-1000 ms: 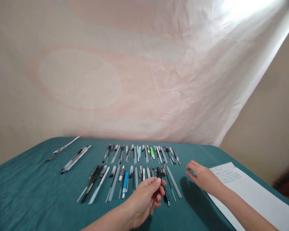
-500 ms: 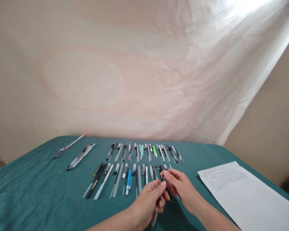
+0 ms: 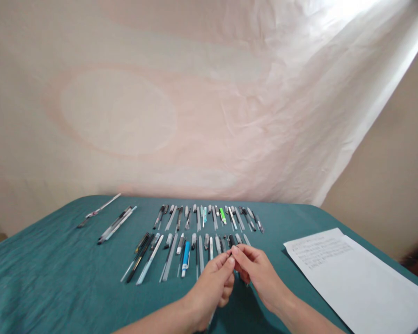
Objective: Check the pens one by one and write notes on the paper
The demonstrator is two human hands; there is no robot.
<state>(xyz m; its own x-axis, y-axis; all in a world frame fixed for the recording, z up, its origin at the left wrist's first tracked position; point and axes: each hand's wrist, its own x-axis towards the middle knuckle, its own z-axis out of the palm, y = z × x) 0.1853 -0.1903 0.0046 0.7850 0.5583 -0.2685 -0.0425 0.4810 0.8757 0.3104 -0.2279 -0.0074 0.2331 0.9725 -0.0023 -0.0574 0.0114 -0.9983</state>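
My left hand (image 3: 214,285) is closed round a slim pen (image 3: 212,319), whose pale end sticks out below the palm. My right hand (image 3: 256,273) meets it at the fingertips, pinching the pen's other end, which the fingers mostly hide. Both hands are just in front of the nearer row of pen parts, at its right end. In that row lie a bright blue pen (image 3: 186,259), a light blue barrel (image 3: 150,260), a black pen with gold marks (image 3: 138,262), and several clear barrels, refills and caps.
A farther row holds more pen parts, among them a bright green piece (image 3: 223,216). At the left lie a bundle of pens (image 3: 117,225) and a single thin pen (image 3: 99,211). Written-on paper sheets (image 3: 358,278) lie at the right on the green cloth (image 3: 55,278). A pale sheet hangs behind.
My fingertips have drawn closer together on the pen, covering its dark upper end. The left hand has shifted slightly left, and the view has tilted a little.
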